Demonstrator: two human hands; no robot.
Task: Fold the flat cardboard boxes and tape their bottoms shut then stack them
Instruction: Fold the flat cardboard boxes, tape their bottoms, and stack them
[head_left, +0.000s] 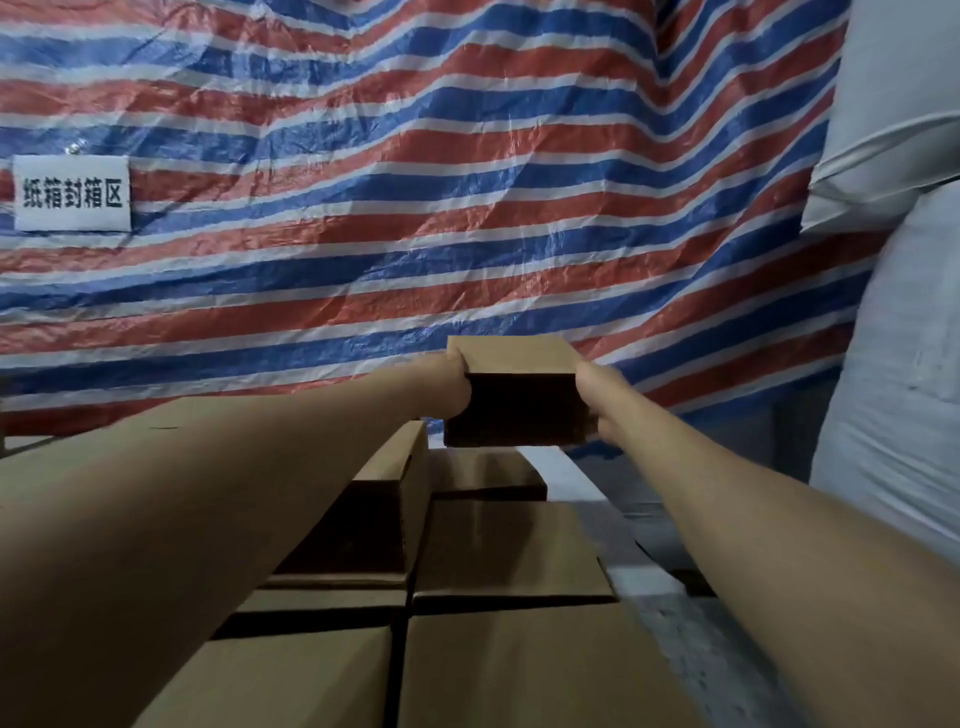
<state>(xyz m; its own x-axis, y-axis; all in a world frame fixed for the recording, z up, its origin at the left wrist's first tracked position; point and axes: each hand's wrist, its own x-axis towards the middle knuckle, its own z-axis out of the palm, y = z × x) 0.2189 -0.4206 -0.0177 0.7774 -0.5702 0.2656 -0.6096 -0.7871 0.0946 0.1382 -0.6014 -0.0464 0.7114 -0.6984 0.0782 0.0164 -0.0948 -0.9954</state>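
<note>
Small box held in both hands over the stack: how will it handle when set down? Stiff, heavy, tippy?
The small folded box probably feels light: the left hand and right hand hold it out at arm's length by its sides alone. It looks fairly stiff, its faces flat under that grip. Its flat faces suggest it will sit steady on the stacked boxes, not roll.

box (511, 358): matt brown cardboard | tarp (415, 182): glossy, crinkled woven plastic | sign (71, 193): white paper

Stacked boxes (511, 551) below; tarp (467, 182) behind.
</note>
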